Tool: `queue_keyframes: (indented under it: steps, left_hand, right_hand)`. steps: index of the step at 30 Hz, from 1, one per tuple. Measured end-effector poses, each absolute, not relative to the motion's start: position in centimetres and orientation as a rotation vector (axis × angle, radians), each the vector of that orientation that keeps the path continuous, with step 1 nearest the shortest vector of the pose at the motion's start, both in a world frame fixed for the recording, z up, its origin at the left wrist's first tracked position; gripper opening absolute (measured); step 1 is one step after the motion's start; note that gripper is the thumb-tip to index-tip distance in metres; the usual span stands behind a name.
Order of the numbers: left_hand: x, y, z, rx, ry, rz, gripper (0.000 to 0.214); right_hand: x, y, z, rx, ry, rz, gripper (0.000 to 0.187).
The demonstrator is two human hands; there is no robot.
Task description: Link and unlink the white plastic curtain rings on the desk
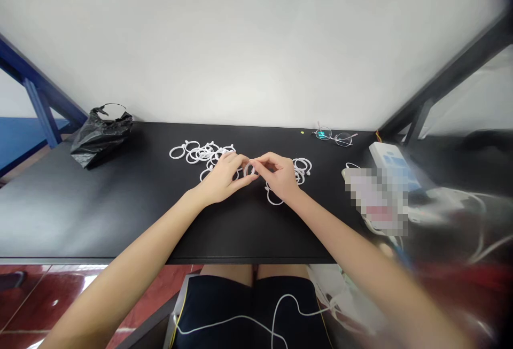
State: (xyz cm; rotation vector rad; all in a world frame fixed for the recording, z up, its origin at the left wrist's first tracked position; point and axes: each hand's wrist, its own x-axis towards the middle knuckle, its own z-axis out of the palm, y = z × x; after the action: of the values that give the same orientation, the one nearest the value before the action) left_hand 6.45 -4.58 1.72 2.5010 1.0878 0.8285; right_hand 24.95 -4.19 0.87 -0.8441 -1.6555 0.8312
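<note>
Both of my hands meet over the middle of a black table. My left hand and my right hand pinch one small white plastic ring between their fingertips. A loose pile of several white rings lies just behind my left hand. A smaller group of linked white rings lies behind and under my right hand, and one ring shows below my right wrist.
A crumpled black plastic bag sits at the table's back left. Eyeglasses lie at the back right. A white power strip and white cables are at the right edge. A white wall stands behind.
</note>
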Motion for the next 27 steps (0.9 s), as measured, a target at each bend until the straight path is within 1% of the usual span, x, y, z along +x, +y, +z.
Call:
queue_keyframes:
  steps: [7,10,15,19,23,27]
  left_hand:
    - [6.5,-4.4,1.6,2.527,1.139,0.881,0.022]
    - [6.5,-4.3,1.5,2.511,1.266,0.971,0.024]
    - [6.3,-3.8,1.0,2.525,1.465,1.048,0.03]
    - [5.8,-3.4,0.5,2.546,1.607,0.985,0.032]
    - [5.5,-3.2,0.1,2.55,1.738,0.811,0.036]
    - [5.5,-3.2,0.0,2.554,1.78,0.731,0.038]
  right_hand:
    - [24.8,-4.3,0.8,-0.859,-1.695,0.795,0.023]
    - [25.0,-4.2,0.7,-0.912,-1.743,0.706,0.021]
    - [25.3,-4.1,0.8,-1.077,-1.835,0.54,0.026]
    - [25.4,-4.2,1.1,-1.176,-1.937,0.422,0.03]
    - [25.4,-4.2,1.2,-1.264,-2.08,0.321,0.04]
    - [25.4,-4.1,1.0,-1.294,-2.135,0.312,0.036]
